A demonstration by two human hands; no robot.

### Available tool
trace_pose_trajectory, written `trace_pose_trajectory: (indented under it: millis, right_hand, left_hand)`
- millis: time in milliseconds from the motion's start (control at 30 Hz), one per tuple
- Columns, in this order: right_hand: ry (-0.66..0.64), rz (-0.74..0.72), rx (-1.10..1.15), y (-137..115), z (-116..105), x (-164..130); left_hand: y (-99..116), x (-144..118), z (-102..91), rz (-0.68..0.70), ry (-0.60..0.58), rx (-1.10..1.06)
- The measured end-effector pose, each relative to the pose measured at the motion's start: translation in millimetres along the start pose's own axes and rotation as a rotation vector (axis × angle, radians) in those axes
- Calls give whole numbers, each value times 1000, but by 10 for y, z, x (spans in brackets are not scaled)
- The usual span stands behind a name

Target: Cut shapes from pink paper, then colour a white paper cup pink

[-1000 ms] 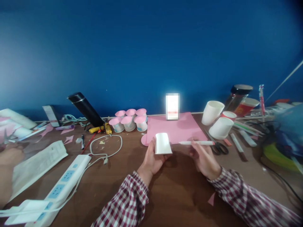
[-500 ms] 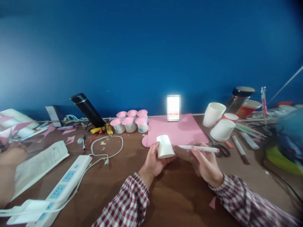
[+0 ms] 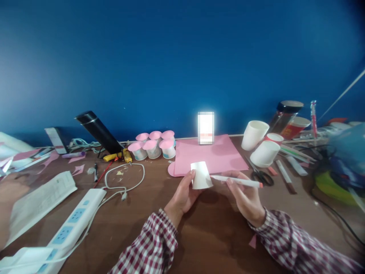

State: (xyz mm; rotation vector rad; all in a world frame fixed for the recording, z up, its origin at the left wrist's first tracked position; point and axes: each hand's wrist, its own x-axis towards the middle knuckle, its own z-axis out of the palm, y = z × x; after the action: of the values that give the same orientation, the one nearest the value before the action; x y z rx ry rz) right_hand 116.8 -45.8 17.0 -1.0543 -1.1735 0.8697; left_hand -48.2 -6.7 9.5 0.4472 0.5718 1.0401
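Observation:
Wrapped round a small white paper cup, my left hand keeps it upside down and a little tilted above the table. My right hand grips a white marker with an orange end. The marker's tip points left and is at the cup's right side; whether it touches, I cannot tell. Behind the cup lies a pink paper sheet. A lit phone-like screen, blurred out, stands at the sheet's back edge. To the left, several small cups carry pink paper discs on top.
At right are white paper cups, black scissors, another marker and a dark-lidded jar. A power strip, white cable and black flask occupy the left. Another person's blurred hand is at far left.
The marker's tip has come closer to the cup. The cup has turned slightly in my left hand. The whole view has shifted a little.

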Motion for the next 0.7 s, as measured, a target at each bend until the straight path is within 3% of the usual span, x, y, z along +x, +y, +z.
trace_pose_trajectory:
  millis: [167,300,500,600,700]
  right_hand:
    - [-41,-39,-49,-7,10,-60]
    - [34,59,56,155,-1,15]
    - [176,20,100,307,78,436]
    - [197,139,287,330,181,675]
    - [125,253,376,372,196,859]
  left_hand:
    - [-48,22,6,30,33,45]
    - [-9,18,14,18,73,-5]
    - [46,43,-17,0,109,-76]
    - [56,55,-36,-20,82,-85]
    - [67,47,-39,-23,91,-66]
